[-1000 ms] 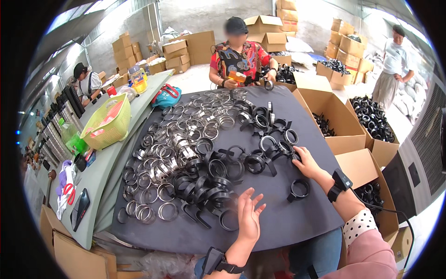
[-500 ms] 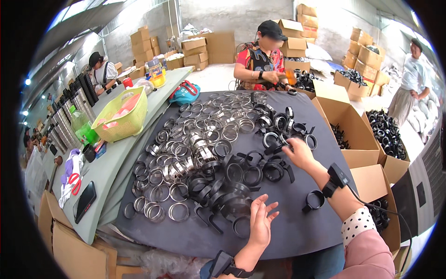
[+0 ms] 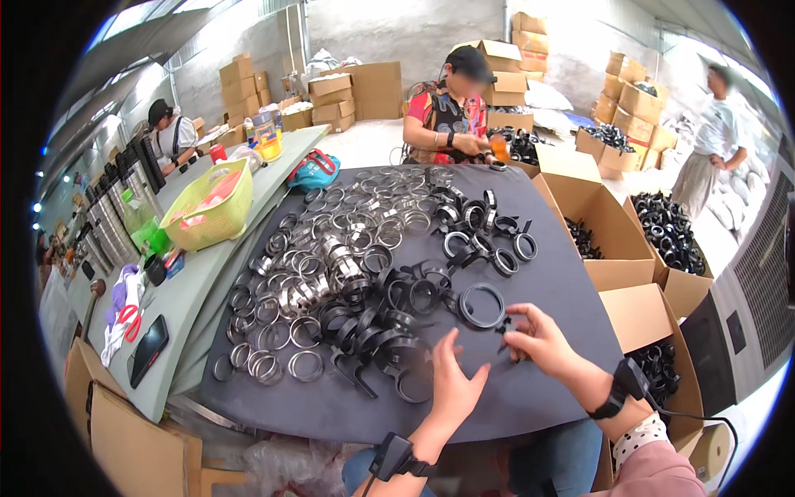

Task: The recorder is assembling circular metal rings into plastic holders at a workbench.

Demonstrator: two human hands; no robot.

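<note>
My right hand [image 3: 542, 341] is closed on the small tab of a black ring [image 3: 483, 326], pinched between thumb and fingers above the right part of the dark table. My left hand [image 3: 454, 385] is just left of it, fingers apart and holding nothing. Close to the left hand lies a heap of black rings [image 3: 397, 352], some with straight tabs sticking out. Shiny metal rings [image 3: 331, 269] spread over the left and far parts of the table. Farther off, beyond the held ring, sit several black rings with tabs [image 3: 504, 262].
A dark cloth-topped table [image 3: 563, 306] carries the rings. Open cartons [image 3: 609, 248] of black parts stand at its right. On the left, a green table [image 3: 199, 282] holds a yellow-green basket [image 3: 209, 217], phone [image 3: 149, 349] and scissors [image 3: 131, 321]. Across sits a person [image 3: 451, 124] with an orange-headed tool.
My right hand has drawn nearer, toward my left hand, and now holds a black ring. The loose black ring at the table's right no longer shows. The whole view has shifted slightly.
</note>
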